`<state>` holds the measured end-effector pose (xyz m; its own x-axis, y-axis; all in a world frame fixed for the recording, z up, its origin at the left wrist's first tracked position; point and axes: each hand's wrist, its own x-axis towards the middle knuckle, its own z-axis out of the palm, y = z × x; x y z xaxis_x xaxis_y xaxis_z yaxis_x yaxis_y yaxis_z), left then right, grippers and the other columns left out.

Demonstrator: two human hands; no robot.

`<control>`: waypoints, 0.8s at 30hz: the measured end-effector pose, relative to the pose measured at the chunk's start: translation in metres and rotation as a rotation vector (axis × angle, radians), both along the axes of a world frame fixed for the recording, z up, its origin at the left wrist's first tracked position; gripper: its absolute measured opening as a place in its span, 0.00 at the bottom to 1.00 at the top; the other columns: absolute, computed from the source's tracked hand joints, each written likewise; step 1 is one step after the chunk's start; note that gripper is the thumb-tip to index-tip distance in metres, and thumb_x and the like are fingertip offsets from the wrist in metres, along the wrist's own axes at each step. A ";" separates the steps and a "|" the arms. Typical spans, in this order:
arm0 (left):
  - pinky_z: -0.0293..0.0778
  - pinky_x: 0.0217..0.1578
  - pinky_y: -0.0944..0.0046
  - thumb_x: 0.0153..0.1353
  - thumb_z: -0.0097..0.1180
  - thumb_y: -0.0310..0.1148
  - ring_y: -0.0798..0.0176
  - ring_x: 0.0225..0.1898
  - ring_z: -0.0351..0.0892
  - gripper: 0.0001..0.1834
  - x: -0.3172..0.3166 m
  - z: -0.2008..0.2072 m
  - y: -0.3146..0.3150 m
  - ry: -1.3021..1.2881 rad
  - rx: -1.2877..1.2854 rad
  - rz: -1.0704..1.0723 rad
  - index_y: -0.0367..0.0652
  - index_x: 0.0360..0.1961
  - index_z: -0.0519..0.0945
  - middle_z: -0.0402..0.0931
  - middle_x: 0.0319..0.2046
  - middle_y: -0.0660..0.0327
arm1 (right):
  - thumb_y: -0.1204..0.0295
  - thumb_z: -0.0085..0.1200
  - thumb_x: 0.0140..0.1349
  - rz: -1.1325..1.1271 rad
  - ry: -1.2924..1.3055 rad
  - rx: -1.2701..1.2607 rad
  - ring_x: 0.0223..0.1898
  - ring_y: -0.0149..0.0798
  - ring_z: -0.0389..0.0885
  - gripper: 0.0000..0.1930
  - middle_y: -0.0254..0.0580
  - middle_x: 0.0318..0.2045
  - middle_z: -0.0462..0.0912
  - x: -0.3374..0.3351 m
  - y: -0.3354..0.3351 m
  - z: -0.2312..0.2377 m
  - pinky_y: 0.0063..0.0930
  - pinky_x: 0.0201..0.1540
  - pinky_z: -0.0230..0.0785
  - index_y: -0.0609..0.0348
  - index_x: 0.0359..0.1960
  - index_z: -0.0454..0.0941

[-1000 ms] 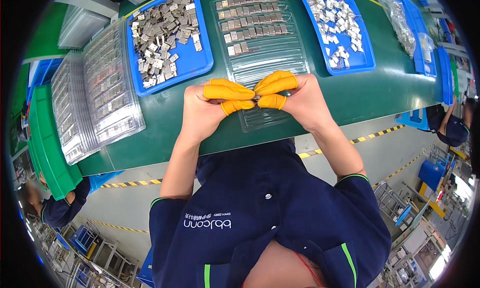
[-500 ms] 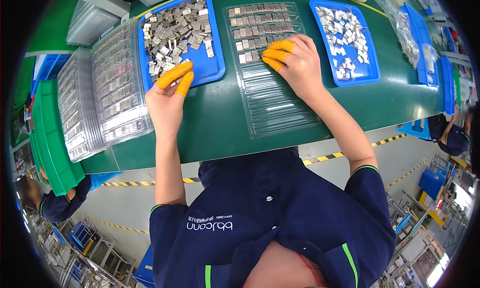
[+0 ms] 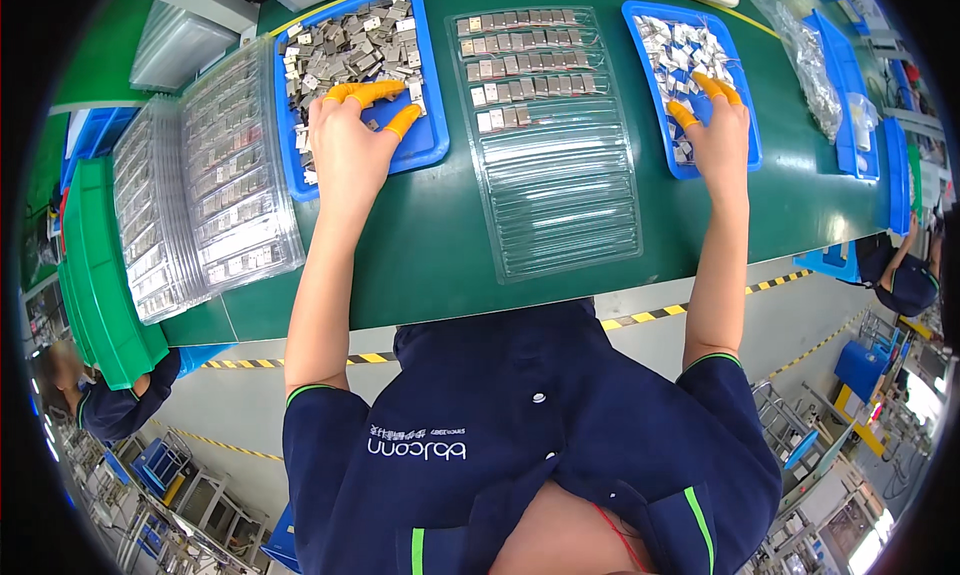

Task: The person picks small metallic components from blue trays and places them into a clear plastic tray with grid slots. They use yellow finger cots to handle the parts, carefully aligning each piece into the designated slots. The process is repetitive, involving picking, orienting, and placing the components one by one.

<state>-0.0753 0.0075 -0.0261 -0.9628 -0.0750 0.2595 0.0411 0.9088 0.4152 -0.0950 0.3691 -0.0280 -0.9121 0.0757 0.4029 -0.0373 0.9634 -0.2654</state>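
Note:
Over the near part of the left blue tray (image 3: pixel 428 140) is my left hand (image 3: pixel 350 145). Its fingertips, in yellow finger cots, are apart beside a pile of metal USB plugs (image 3: pixel 350 45); nothing shows in its grasp. My right hand (image 3: pixel 720 140) reaches over the right blue tray (image 3: pixel 752 153), thumb and cotted fingers spread around small white connectors (image 3: pixel 685 50) with thin wires. Between the hands lies a clear plastic blister tray (image 3: pixel 560 210). Its far rows hold USB plugs (image 3: pixel 525 63), and a shorter row of plugs (image 3: pixel 502 118) sits at its left side.
Stacked clear trays filled with plugs (image 3: pixel 235 165) stand at the left, beside green bins (image 3: pixel 105 275). A clear plastic bag (image 3: pixel 800 65) and another blue tray (image 3: pixel 865 155) are at the right. The green table's (image 3: pixel 420 285) near edge runs before me. Other people work at both sides.
My right hand has left the blister tray and moved right to the white connectors. My left hand has shifted right and farther over its tray, its fingers spreading.

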 end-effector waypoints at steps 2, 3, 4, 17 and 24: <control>0.66 0.47 0.57 0.43 0.68 0.37 0.52 0.42 0.70 0.17 -0.004 -0.009 0.000 -0.016 -0.038 0.033 0.45 0.37 0.84 0.78 0.36 0.54 | 0.73 0.62 0.50 -0.055 -0.136 -0.036 0.35 0.49 0.78 0.13 0.51 0.33 0.81 -0.001 0.009 -0.004 0.38 0.43 0.70 0.63 0.37 0.80; 0.66 0.47 0.57 0.43 0.69 0.38 0.52 0.42 0.70 0.17 -0.005 -0.012 0.000 -0.011 -0.052 0.037 0.45 0.36 0.84 0.78 0.35 0.54 | 0.73 0.62 0.50 -0.095 -0.216 -0.069 0.34 0.48 0.79 0.12 0.51 0.33 0.81 -0.004 0.011 -0.005 0.37 0.41 0.70 0.64 0.36 0.80; 0.66 0.46 0.56 0.43 0.69 0.39 0.52 0.41 0.70 0.17 -0.007 -0.014 0.000 -0.004 -0.064 0.038 0.44 0.36 0.84 0.78 0.35 0.54 | 0.74 0.62 0.49 -0.139 -0.296 -0.101 0.33 0.48 0.79 0.12 0.52 0.32 0.81 -0.006 0.013 -0.006 0.37 0.40 0.71 0.66 0.35 0.79; 0.67 0.35 0.62 0.45 0.68 0.37 0.59 0.33 0.72 0.14 0.002 -0.015 0.005 -0.004 -0.069 -0.006 0.43 0.33 0.84 0.78 0.29 0.58 | 0.75 0.64 0.46 0.099 -0.019 -0.131 0.30 0.41 0.81 0.10 0.45 0.34 0.82 0.002 0.016 -0.010 0.30 0.36 0.73 0.64 0.32 0.82; 0.69 0.35 0.71 0.45 0.68 0.27 0.72 0.29 0.73 0.11 0.017 -0.002 0.011 0.005 0.632 -0.012 0.38 0.32 0.83 0.78 0.30 0.62 | 0.77 0.62 0.52 0.087 -0.051 -0.884 0.34 0.28 0.78 0.12 0.38 0.35 0.82 0.016 0.008 0.003 0.19 0.38 0.71 0.64 0.39 0.80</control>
